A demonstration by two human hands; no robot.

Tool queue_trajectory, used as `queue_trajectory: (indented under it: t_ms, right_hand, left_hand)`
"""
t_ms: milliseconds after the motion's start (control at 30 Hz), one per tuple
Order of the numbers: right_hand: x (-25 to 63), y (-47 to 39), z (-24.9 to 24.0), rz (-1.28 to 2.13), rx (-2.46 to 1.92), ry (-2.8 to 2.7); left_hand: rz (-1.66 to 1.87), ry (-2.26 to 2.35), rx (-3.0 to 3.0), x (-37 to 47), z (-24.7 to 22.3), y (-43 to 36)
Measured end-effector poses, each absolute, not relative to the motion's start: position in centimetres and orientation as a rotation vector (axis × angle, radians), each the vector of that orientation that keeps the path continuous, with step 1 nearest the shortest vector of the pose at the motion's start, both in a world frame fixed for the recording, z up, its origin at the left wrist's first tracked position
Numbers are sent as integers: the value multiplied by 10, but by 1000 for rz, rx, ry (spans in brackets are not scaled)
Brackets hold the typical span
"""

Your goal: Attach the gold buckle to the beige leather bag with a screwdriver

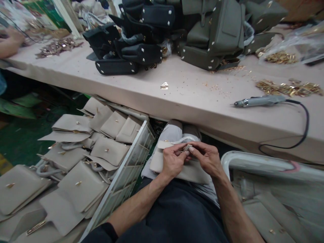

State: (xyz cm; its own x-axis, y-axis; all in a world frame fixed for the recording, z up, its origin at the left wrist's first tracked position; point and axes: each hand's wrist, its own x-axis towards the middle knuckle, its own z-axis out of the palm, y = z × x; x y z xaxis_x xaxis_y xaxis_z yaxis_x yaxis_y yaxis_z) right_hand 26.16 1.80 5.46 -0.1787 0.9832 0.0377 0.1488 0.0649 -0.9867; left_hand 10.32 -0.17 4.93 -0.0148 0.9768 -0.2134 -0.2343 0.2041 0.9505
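Observation:
A beige handbag (157,161) lies across my lap, its looped handle at the far side. Over it, my left hand (172,161) and my right hand (207,159) meet with thumbs and fingertips pinched together. Between them is a small, shiny metal clasp piece (187,147), at what looks like the edge of the bag's flap. The fingers cover most of that piece and part of the bag. Beyond my knees, another small metal clasp piece (164,86) rests on the tabletop.
To the left, a crate (135,165) is heaped with beige bags; at right, a white bin (263,158) holds more. On the table (141,88) are black bags (141,54), olive bags (225,30), a corded electric screwdriver (263,101) and gold hardware (288,88). Another person's hand (12,42) is far left.

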Motion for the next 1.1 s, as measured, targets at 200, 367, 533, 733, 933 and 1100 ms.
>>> queue_trajectory:
  t_ms: [200, 367, 533, 733, 933, 1100]
  right_hand:
    - [259, 20, 51, 1191, -1237, -1456]
    - [256, 26, 49, 1169, -1359, -1392]
    - [257, 27, 42, 1270, -1243, -1349]
    - [251, 20, 37, 1416, -1264, -1186]
    - [238, 17, 35, 1162, -1412, -1273]
    - [239, 18, 36, 1163, -1446, -1294]
  left_hand:
    - [1154, 1160, 836, 105, 51, 1]
    - [1107, 1185, 853, 107, 47, -2]
    - [1108, 1201, 836, 105, 41, 4]
    - [1124, 1267, 941, 105, 36, 8]
    - [1146, 1331, 1070, 107, 38, 7]
    - [1144, 1249, 1035, 105, 38, 4]
